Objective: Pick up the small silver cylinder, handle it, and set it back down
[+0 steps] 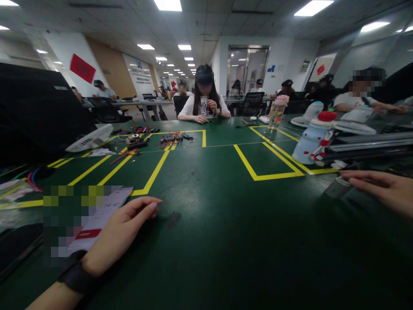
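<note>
Grey cylinder [336, 188], just below the right hand's [385, 187] fingertips, apparently pinched at its top; best kept steady with even pressure. Left hand's [129, 218] fingers drawn narrow, visibly empty, beside phone [111, 209].

This is an open-plan office that doubles as an electronics workshop. Yellow tape [247, 162] marks out work spots on the green surface [206, 224], with coloured wires [176, 139] in heaps towards its far left. Beyond the surface, people sit on black office chairs [253, 103]; light panels [184, 47] hang overhead, and a blurred wall sign [139, 71] seems to bear lettering.
</note>
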A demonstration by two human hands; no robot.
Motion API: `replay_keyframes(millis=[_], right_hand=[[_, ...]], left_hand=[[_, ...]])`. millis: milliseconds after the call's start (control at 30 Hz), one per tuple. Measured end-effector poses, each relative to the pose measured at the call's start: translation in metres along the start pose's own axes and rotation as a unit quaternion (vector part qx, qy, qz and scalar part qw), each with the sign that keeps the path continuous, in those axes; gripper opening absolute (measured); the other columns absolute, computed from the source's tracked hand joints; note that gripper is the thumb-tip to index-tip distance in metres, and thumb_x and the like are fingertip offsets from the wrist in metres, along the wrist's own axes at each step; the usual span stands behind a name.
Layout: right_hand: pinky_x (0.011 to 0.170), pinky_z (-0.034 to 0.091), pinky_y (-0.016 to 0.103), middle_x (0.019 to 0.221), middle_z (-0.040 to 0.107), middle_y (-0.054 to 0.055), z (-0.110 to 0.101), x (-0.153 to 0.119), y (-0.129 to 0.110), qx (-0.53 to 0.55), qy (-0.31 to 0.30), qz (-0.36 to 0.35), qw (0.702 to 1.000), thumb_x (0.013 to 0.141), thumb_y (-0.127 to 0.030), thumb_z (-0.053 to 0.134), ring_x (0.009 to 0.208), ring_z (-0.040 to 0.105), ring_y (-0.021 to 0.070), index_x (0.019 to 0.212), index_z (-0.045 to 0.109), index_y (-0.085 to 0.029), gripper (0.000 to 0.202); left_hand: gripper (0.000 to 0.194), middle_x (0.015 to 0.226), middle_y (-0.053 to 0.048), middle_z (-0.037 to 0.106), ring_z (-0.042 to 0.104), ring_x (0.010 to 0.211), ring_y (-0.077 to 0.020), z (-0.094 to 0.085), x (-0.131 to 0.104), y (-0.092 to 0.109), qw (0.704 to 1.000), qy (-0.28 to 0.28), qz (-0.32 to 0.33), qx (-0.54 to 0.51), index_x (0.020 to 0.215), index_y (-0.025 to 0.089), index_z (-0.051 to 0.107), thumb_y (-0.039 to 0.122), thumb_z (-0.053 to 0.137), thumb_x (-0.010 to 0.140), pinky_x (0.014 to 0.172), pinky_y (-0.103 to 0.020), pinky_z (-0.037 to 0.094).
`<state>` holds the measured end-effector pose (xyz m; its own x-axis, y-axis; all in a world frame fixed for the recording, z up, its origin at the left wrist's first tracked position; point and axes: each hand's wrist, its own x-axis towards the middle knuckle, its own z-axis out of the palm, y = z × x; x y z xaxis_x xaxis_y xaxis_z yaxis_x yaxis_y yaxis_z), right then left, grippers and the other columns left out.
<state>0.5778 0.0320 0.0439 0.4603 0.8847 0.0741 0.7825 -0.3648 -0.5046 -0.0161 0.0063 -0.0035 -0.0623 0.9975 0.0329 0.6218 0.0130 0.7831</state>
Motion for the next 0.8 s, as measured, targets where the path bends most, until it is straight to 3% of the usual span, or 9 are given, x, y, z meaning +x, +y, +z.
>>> replay_keyframes(millis=[167, 233, 333, 533, 600, 667, 800], right_hand=[[0.078, 0.047, 0.034, 0.123, 0.059, 0.009, 0.001, -0.002, 0.001, 0.128, -0.016, -0.015, 0.991, 0.059, -0.045, 0.078, 0.098, 0.062, 0.0231, 0.119, 0.058, -0.030, 0.065], [0.076, 0.047, 0.033, 0.115, 0.062, 0.011, 0.003, -0.007, -0.006, 0.110, -0.030, -0.013, 0.993, 0.056, -0.042, 0.081, 0.090, 0.064, 0.0221, 0.110, 0.060, -0.025, 0.061], [0.071, 0.045, 0.033, 0.101, 0.066, 0.012, 0.005, -0.014, -0.015, 0.026, -0.014, -0.034, 0.999, 0.061, -0.045, 0.076, 0.082, 0.064, 0.0206, 0.099, 0.063, -0.020, 0.047], [0.069, 0.047, 0.032, 0.095, 0.066, 0.010, 0.019, -0.017, -0.015, 0.013, 0.051, -0.063, 0.997, 0.063, -0.039, 0.076, 0.078, 0.063, 0.0197, 0.098, 0.062, -0.018, 0.043], [0.076, 0.050, 0.031, 0.104, 0.065, 0.009, 0.030, -0.022, -0.024, 0.050, 0.096, -0.129, 0.986, 0.065, -0.037, 0.075, 0.084, 0.063, 0.0188, 0.102, 0.061, -0.019, 0.043], [0.080, 0.052, 0.030, 0.112, 0.062, 0.009, 0.046, -0.035, -0.045, 0.126, 0.101, -0.218, 0.962, 0.067, -0.035, 0.074, 0.088, 0.063, 0.0170, 0.105, 0.059, -0.019, 0.044], [0.085, 0.055, 0.031, 0.114, 0.058, 0.008, 0.083, -0.081, -0.112, 0.226, -0.035, -0.410, 0.883, 0.075, -0.033, 0.069, 0.098, 0.061, 0.0166, 0.104, 0.056, -0.019, 0.034]], left_hand=[[0.035, 0.091, -0.001, 0.069, 0.064, 0.091, -0.0231, 0.000, 0.000, -0.002, 1.000, -0.007, -0.003, -0.006, 0.109, 0.026, 0.063, 0.050, 0.054, 0.086, 0.082, -0.036, 0.046], [0.035, 0.093, -0.001, 0.069, 0.064, 0.091, -0.0229, 0.000, 0.000, -0.003, 1.000, -0.009, -0.001, -0.009, 0.110, 0.026, 0.063, 0.050, 0.053, 0.087, 0.083, -0.036, 0.046], [0.035, 0.092, -0.002, 0.068, 0.064, 0.090, -0.0229, 0.000, 0.001, -0.004, 1.000, -0.008, 0.003, -0.005, 0.109, 0.026, 0.063, 0.050, 0.053, 0.087, 0.083, -0.037, 0.046], [0.036, 0.090, -0.001, 0.069, 0.064, 0.090, -0.0231, 0.001, 0.001, -0.001, 1.000, -0.005, 0.004, 0.003, 0.110, 0.026, 0.063, 0.051, 0.053, 0.086, 0.082, -0.036, 0.046], [0.035, 0.090, 0.000, 0.069, 0.064, 0.089, -0.0227, 0.002, 0.000, 0.001, 1.000, -0.004, 0.003, 0.005, 0.108, 0.026, 0.064, 0.052, 0.053, 0.086, 0.081, -0.035, 0.047], [0.035, 0.091, 0.000, 0.070, 0.065, 0.089, -0.0226, 0.002, 0.000, 0.001, 1.000, -0.005, -0.001, 0.009, 0.108, 0.027, 0.064, 0.052, 0.053, 0.086, 0.080, -0.034, 0.047], [0.035, 0.097, -0.001, 0.071, 0.065, 0.090, -0.0235, 0.002, 0.000, -0.001, 1.000, -0.003, 0.006, 0.021, 0.108, 0.027, 0.065, 0.051, 0.054, 0.085, 0.080, -0.035, 0.048]])
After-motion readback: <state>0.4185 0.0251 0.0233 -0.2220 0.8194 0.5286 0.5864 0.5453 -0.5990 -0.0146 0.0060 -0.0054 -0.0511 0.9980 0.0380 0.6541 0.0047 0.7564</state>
